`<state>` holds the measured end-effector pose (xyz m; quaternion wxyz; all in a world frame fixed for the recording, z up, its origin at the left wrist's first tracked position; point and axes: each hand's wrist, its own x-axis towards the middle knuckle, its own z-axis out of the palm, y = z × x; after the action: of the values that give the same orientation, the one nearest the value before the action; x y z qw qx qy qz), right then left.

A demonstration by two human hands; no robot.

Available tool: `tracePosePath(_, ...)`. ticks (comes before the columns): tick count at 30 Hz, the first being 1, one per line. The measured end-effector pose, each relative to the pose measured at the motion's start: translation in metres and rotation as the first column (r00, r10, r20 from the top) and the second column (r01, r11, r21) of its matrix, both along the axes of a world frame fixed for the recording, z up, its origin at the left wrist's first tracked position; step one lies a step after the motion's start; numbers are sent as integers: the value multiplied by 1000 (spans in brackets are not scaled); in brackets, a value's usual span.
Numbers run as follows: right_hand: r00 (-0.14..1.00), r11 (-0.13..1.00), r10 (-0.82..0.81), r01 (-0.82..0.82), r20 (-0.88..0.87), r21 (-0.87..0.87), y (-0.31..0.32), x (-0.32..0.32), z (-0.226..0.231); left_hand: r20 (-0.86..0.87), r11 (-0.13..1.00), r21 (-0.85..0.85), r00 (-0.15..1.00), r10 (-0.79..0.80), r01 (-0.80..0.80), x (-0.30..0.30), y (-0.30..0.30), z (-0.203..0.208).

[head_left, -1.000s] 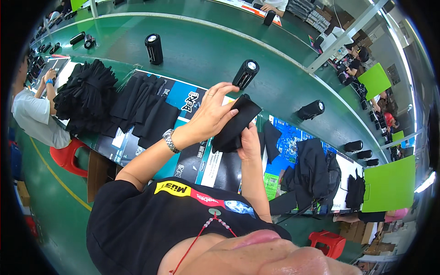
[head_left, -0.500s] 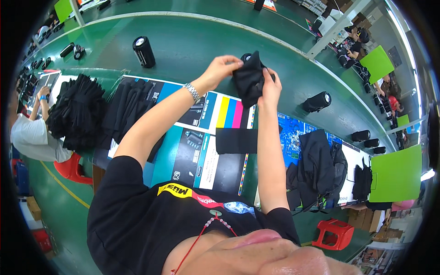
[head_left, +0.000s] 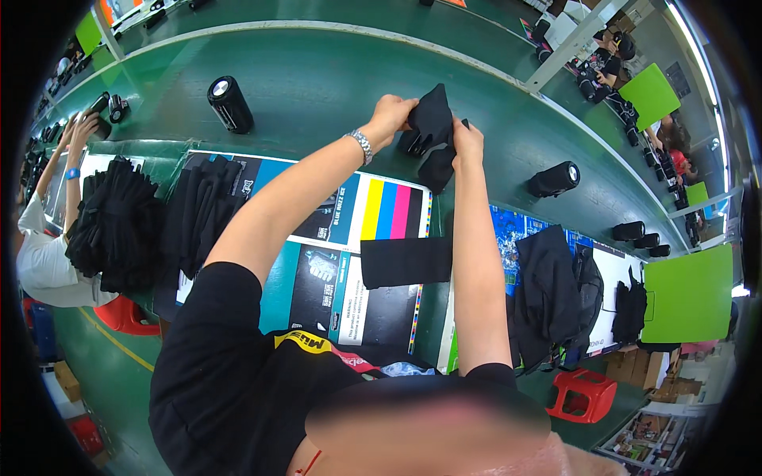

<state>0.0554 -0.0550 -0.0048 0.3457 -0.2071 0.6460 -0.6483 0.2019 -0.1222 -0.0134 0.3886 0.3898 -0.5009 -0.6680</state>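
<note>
Out over the green bench, both my hands are closed on a black cloth pouch. My left hand pinches its upper left edge, and a metal watch sits on that wrist. On the other side, my right hand grips the pouch's right edge. The cloth is stretched between them and its lower part hangs down. A dark shape under the pouch, by my left fingers, is mostly hidden. Nearer me, another black pouch lies flat on printed sheets, left of my right forearm.
Black cylindrical speakers stand at the left and lie at the right. Piled black cloth pouches sit at the left; more black cloth lies at the right. A co-worker reaches over the bench, far left. A red stool stands lower right.
The pouch has gone from bunched to stretched, with its lower part hanging. My right hand has dropped slightly. The co-worker's arms now reach farther across the bench, and the whole view has shifted a little.
</note>
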Motion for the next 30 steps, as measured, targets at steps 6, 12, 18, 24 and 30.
tracePosePath(6,910,973,111,-17,-400,231,1,-29,0,626,904,-69,724,-289,421,-2,-39,41)
tracePosePath(12,877,953,200,-70,-436,296,-14,-31,-4,72,900,169,906,-418,402,-36,-28,23)
tracePosePath(18,825,887,319,-86,-466,454,8,-94,-29,134,948,30,938,-319,318,-75,3,-11)
tracePosePath(24,699,938,311,-116,-644,327,-8,-54,-50,595,670,-699,722,352,249,-59,-64,-97)
tracePosePath(30,615,821,421,53,-667,568,8,-73,-66,536,406,-841,659,528,358,-74,-36,-114)
